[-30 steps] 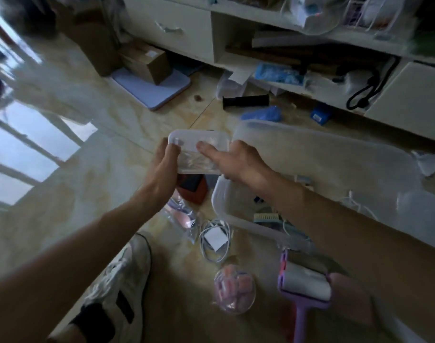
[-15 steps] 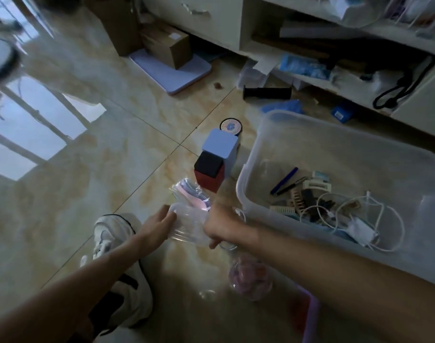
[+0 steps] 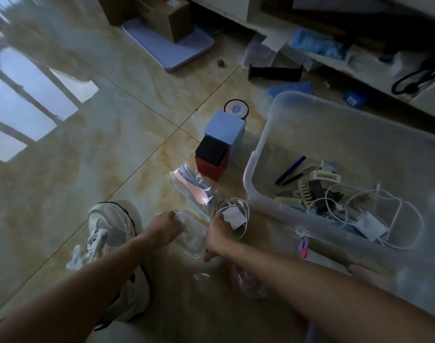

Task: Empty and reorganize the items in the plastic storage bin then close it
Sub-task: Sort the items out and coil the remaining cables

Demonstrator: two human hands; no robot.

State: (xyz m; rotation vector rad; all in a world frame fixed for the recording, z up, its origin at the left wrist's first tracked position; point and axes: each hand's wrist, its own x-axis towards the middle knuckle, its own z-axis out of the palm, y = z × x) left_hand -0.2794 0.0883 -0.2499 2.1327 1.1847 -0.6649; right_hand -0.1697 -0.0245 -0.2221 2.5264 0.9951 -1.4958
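Head view, dim light, looking down at a glossy tiled floor (image 3: 117, 134). Both hands low, just above the tiles: left hand (image 3: 165, 225) and right hand (image 3: 217, 235) each grip one end of a small clear plastic container (image 3: 190, 240), fingers curled round its edges. Probably a two-handed hold to keep it level while setting it down beside things already taken out. The storage bin (image 3: 258, 149) sits open to the right, with cables, combs and pens inside; emptying looks roughly partway. No lid identified. Crowding the drop spot: a coiled white cable (image 3: 233, 214) touching the right hand, a bagged pink item (image 3: 191, 188) just beyond, a red-and-black box (image 3: 211, 157) and blue box (image 3: 225, 127) farther off. White sneaker (image 3: 112, 233) close on the left.
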